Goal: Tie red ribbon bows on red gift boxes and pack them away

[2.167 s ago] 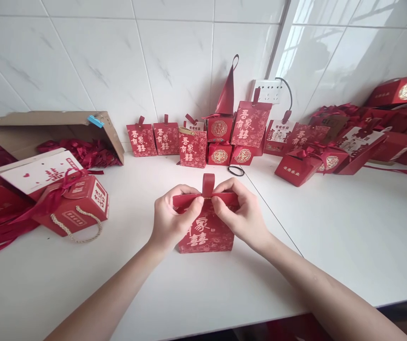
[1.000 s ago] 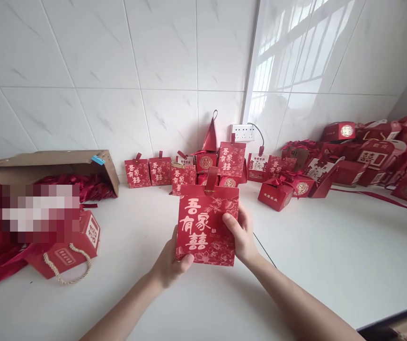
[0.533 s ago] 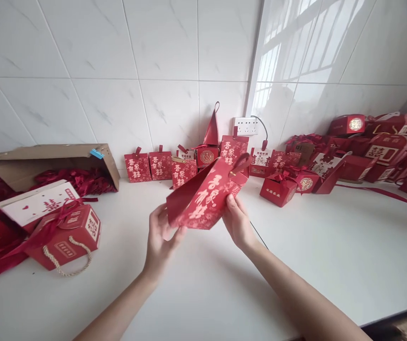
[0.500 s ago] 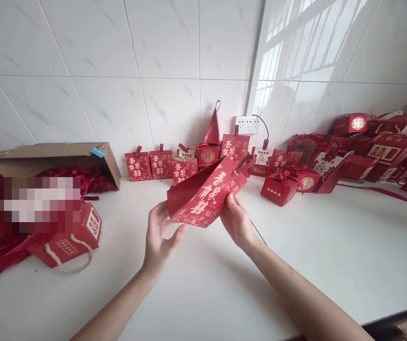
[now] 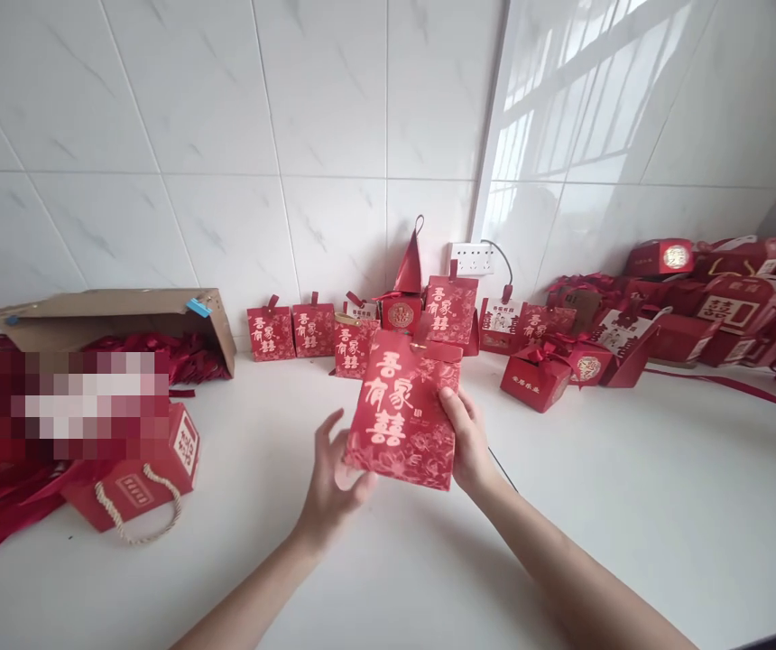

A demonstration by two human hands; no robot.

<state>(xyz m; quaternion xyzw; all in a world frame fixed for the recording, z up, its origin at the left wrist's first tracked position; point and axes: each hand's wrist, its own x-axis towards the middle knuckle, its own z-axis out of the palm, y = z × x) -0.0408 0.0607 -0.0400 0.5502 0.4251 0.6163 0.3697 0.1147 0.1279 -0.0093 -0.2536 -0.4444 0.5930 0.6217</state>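
Observation:
A red gift box (image 5: 401, 420) with pale printed characters and a flower pattern is held up over the white table, its front turned toward me. My right hand (image 5: 470, 442) grips its right side, the thumb on the front face and the fingers hidden behind. At the lower left corner, my left hand (image 5: 334, 483) is curved with thumb and fingers apart. Whether its fingertips touch the box I cannot tell. Behind it stand matching red boxes, among them one with a tab (image 5: 271, 334) and a taller one (image 5: 452, 310).
On the left, a cardboard carton (image 5: 226, 338) lies with red ribbons near a red box with a rope handle (image 5: 137, 487). A ribbon-tied box (image 5: 535, 381) and a heap of red boxes (image 5: 719, 307) are on the right. A power strip (image 5: 471, 259) is against the tiled wall.
The held box has turned from a tilted position to nearly upright, its front now facing me, and sits lower. My right hand kept its grip; the left stayed by the lower left corner.

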